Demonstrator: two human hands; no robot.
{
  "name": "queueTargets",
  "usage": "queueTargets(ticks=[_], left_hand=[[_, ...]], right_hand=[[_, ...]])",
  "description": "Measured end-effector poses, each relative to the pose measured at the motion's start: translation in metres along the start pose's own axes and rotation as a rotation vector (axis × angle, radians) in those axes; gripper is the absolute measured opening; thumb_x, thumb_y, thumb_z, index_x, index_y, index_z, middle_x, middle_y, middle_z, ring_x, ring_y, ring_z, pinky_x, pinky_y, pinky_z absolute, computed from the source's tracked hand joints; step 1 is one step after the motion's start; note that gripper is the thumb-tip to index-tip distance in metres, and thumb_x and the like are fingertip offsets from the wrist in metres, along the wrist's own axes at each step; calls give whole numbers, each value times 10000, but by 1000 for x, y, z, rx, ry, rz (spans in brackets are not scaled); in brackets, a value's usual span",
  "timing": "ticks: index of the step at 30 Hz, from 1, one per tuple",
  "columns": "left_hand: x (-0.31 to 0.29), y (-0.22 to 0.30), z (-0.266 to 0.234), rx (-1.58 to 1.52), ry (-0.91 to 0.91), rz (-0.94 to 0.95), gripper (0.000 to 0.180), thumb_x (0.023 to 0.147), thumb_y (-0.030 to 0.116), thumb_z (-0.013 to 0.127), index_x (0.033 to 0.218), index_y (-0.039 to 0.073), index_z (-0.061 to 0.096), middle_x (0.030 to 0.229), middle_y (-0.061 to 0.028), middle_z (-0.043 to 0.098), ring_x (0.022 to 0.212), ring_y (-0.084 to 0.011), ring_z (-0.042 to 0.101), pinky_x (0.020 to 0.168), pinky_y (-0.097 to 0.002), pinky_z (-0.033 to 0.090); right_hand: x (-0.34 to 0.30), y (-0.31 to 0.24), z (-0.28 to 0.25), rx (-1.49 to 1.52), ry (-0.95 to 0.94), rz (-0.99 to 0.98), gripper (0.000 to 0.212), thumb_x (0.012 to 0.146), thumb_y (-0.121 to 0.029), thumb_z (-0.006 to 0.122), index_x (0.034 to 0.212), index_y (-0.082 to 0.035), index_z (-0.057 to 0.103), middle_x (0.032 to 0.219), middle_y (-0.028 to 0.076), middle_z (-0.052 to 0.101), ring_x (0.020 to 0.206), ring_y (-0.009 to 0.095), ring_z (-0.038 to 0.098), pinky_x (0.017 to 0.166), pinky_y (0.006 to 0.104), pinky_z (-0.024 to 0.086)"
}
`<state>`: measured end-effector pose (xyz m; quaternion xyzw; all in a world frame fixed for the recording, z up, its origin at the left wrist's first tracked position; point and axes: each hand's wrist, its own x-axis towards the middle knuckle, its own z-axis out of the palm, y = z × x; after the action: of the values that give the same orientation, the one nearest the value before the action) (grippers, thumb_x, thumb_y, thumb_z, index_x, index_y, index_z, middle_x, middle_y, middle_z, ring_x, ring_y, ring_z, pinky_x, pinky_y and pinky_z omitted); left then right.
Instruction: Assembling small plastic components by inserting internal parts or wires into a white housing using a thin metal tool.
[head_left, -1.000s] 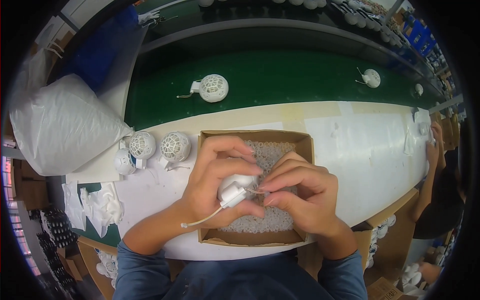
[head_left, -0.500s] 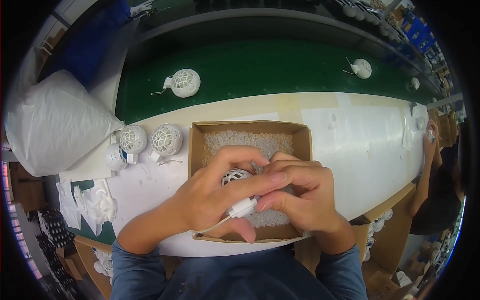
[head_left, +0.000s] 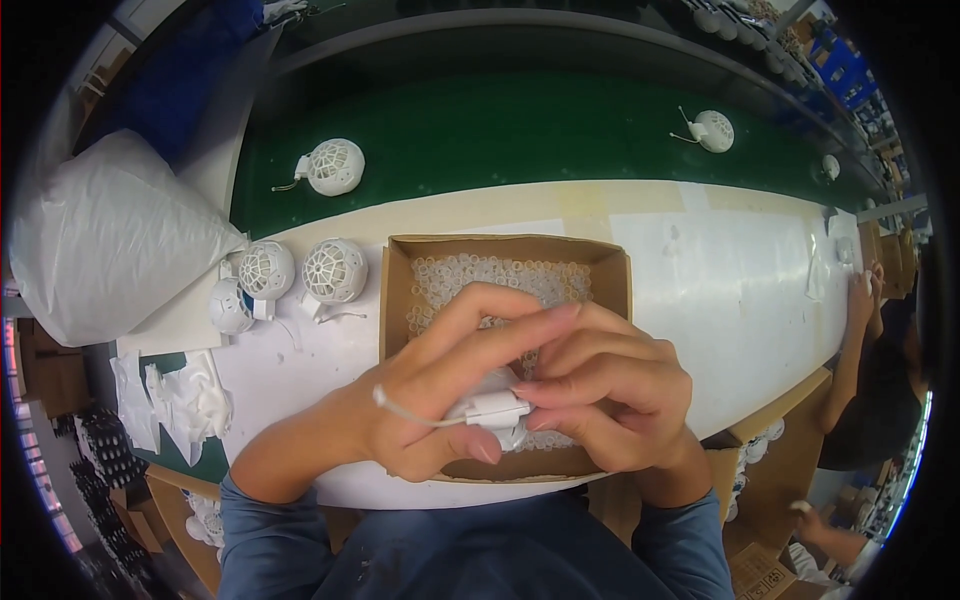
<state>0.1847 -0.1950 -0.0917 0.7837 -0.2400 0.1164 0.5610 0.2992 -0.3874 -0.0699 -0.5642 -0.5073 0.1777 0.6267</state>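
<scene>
My left hand (head_left: 425, 385) is wrapped round a white ball-shaped lamp-like unit (head_left: 497, 408) with a small rectangular block and a white cable. Its fingers hide most of the ball. My right hand (head_left: 625, 395) is closed, thumb and fingertips pinched against the block's right end; whatever lies between them is hidden. Both hands are above an open cardboard box (head_left: 398, 300) of small clear rings (head_left: 505, 272). To the left, several similar white latticed balls (head_left: 335, 270) rest on the white tabletop (head_left: 720, 290).
Beyond the tabletop runs a green belt (head_left: 500, 140) carrying more balls (head_left: 335, 167). A bulging white plastic bag (head_left: 110, 240) sits at left, near crumpled plastic wrap (head_left: 190, 400). Cardboard cartons (head_left: 785, 480) flank me. Another person's arm (head_left: 850, 340) is at the right edge.
The unit in my left hand has turned, bringing its block more into view, and my right fingers have shifted with it. Balls on the belt moved left. Another hand appeared at lower right.
</scene>
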Motion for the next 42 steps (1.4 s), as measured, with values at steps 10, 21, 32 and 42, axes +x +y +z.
queueTargets(ticks=[10, 21, 32, 42], left_hand=[[9, 20, 5, -823, -1, -654, 978, 987, 664, 488, 1628, 29, 110, 1213, -131, 503, 1100, -200, 527, 970, -327, 431], [12, 23, -2, -378, -100, -470, 1063, 965, 659, 527, 1640, 22, 9, 1174, -152, 518, 1059, -217, 523, 958, -329, 413], [10, 19, -10, -30, -39, -152, 1449, 593, 505, 945, 1634, 29, 56, 1254, -218, 581, 1094, -264, 612, 921, -379, 501], [12, 20, 8, 188, 102, -93, 1073, 690, 381, 908, 1549, 19, 378, 1027, -152, 667, 842, -348, 682, 753, -374, 572]], right_hand=[[1, 14, -4, -603, 54, -402, 217, 653, 21, 826, 831, -28, 712, 783, 69, 663, 691, 225, 618, 576, 326, 473], [-6, 20, 1, 48, -3, 42, 207, 727, 15, 833, 904, -3, 726, 801, 100, 680, 727, 248, 637, 651, 320, 484], [5, 0, 7, -207, -14, 10, 341, 713, -87, 858, 1044, -62, 777, 1012, 78, 723, 970, 277, 582, 841, 386, 448], [-2, 5, 9, -237, -72, -69, 349, 668, -140, 859, 1009, -87, 801, 1046, 63, 755, 1062, 331, 592, 866, 403, 431]])
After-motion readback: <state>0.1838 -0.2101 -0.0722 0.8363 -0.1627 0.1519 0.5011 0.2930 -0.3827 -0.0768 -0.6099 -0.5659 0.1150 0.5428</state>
